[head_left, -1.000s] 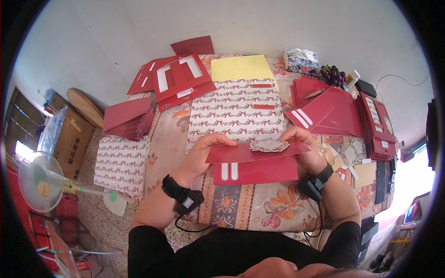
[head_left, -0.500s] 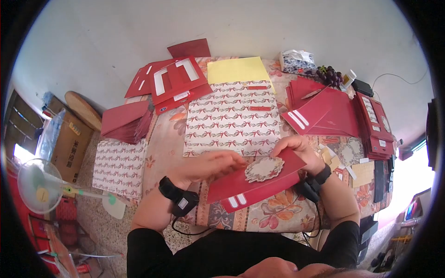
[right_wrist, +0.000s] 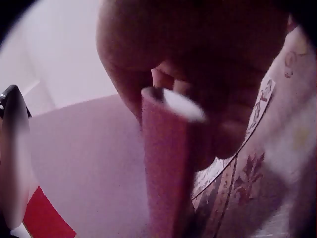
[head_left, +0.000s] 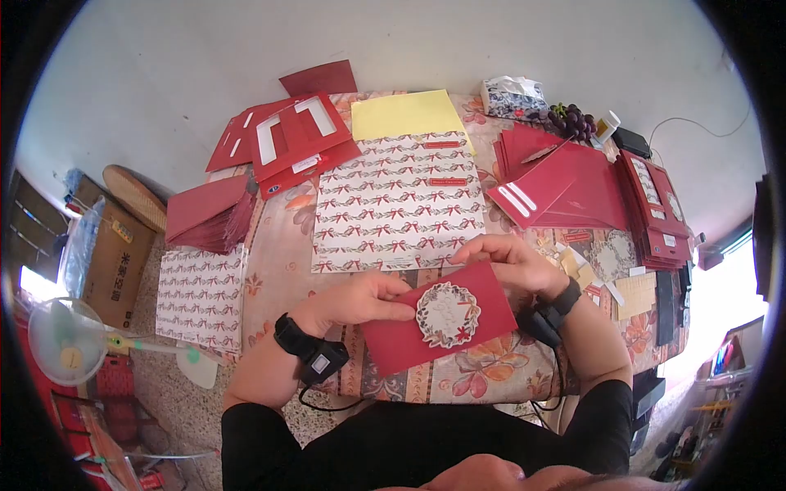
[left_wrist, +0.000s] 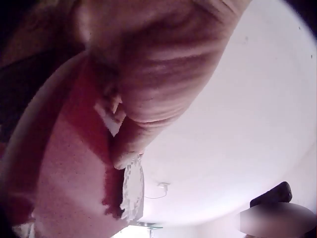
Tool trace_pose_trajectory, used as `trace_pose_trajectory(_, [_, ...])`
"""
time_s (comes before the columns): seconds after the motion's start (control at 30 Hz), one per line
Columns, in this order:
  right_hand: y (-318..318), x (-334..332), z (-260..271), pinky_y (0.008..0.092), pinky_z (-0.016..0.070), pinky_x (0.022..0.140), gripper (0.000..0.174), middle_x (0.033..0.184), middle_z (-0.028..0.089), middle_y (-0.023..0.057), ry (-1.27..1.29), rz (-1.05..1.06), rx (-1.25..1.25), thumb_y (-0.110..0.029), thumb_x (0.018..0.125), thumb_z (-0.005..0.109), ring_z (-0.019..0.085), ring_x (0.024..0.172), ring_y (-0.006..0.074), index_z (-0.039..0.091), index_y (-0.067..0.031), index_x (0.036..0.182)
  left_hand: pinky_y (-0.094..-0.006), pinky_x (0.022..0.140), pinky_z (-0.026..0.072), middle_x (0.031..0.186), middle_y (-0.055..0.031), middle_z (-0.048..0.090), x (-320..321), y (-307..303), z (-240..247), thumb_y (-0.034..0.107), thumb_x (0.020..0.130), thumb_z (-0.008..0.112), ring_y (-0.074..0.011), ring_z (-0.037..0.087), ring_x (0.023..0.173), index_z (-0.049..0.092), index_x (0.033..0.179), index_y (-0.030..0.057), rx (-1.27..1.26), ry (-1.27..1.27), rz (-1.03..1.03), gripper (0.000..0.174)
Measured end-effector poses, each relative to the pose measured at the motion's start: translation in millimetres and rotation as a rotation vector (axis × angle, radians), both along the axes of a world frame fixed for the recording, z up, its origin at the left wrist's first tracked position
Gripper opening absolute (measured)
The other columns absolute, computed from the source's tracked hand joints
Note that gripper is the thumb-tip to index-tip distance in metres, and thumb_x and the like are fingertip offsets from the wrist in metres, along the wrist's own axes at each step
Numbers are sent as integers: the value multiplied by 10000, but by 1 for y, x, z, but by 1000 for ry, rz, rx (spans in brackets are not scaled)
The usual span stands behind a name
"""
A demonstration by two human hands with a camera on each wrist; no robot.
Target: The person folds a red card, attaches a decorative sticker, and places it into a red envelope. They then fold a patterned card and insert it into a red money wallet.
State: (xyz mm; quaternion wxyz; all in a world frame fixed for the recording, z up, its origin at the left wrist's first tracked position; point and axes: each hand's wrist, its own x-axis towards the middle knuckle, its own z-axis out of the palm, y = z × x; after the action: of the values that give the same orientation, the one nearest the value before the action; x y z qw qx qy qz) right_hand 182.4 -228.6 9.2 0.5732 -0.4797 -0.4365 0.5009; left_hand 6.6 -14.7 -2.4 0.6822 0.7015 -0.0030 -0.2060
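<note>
A red card with a round wreath-patterned tag on its face is held over the table's front edge. The left hand pinches its left side, thumb on the face close to the tag. In the left wrist view the left hand lies over the red card, and the tag stands out from its surface. The right hand holds the card's upper right part with bent fingers. The right wrist view has the right hand at the folded edge of the card.
Behind the hands lies bow-patterned paper, with a yellow sheet beyond. Red envelopes are at the right, a red stack and window folders at the left. A tissue box and grapes stand at the back.
The red card has tipped up so its face and the tag show fully to the head view, and its striped lower part is out of sight. The left hand has gone from loose fingers to pinching it.
</note>
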Motion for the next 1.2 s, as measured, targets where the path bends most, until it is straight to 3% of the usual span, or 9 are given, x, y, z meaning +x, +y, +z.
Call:
trace_pose_trajectory(0.17, [-2,6,5,265,427,839,380,1075,572,69,202,-94,-71,-258,875,545,529,973,108,518,-25,1174,-208,655,451,861,-12,633,1,4,-1,137,843,617,-42,553,742,601,1039,-20,-22,16,106,252])
trace_pose_trajectory(0.27, [5,-4,9,250,442,783,318,978,596,51,-165,-274,-116,-249,873,564,541,897,94,573,-7,1080,-208,644,453,858,-20,635,0,-1,-3,129,851,603,-38,550,740,599,1027,-28,-28,10,150,236])
trace_pose_trajectory(0.4, [12,-13,-3,215,460,661,216,850,624,30,-285,-347,-127,-168,836,623,559,756,64,609,4,967,-210,640,451,855,-18,639,-2,-11,5,123,851,602,-34,548,737,603,999,-38,30,-14,139,219])
trace_pose_trajectory(0.63, [12,-12,0,196,458,618,112,777,639,11,-119,-321,-171,-93,829,620,554,690,41,634,8,877,-200,635,441,847,-5,633,-3,-14,0,146,858,599,-28,540,731,598,992,-34,-14,10,137,225])
trace_pose_trajectory(0.8, [12,-13,-2,195,447,609,97,765,631,4,-124,-260,-175,-87,828,619,544,685,37,638,5,854,-220,683,441,875,-13,620,-2,-17,8,184,880,572,-47,534,791,593,1001,-20,21,-56,3,239])
trace_pose_trajectory(0.93, [15,-25,1,207,438,600,116,754,631,9,-283,-204,-141,-98,823,619,537,680,41,640,4,874,-212,665,435,838,-15,617,1,-25,3,231,892,554,-35,523,776,598,980,-13,-80,-18,86,263])
trace_pose_trajectory(1.03, [17,-34,6,207,442,606,135,751,632,15,-438,-187,-174,-115,822,623,536,683,42,639,8,877,-215,630,427,780,1,609,1,-30,11,230,888,562,-28,507,721,613,947,-9,87,-97,124,251])
trace_pose_trajectory(1.1, [18,-33,-1,210,441,604,171,739,632,19,-407,-184,-150,-150,838,615,533,684,41,635,10,895,-218,573,409,699,25,586,1,-29,13,215,886,563,-17,476,648,625,894,-9,220,-202,106,232])
trace_pose_trajectory(1.2, [19,-27,-10,208,436,588,182,718,624,8,-232,-243,-105,-168,859,595,526,671,31,633,6,899,-212,530,387,640,43,559,1,-30,1,201,880,572,-10,444,594,631,868,-8,146,-160,190,217])
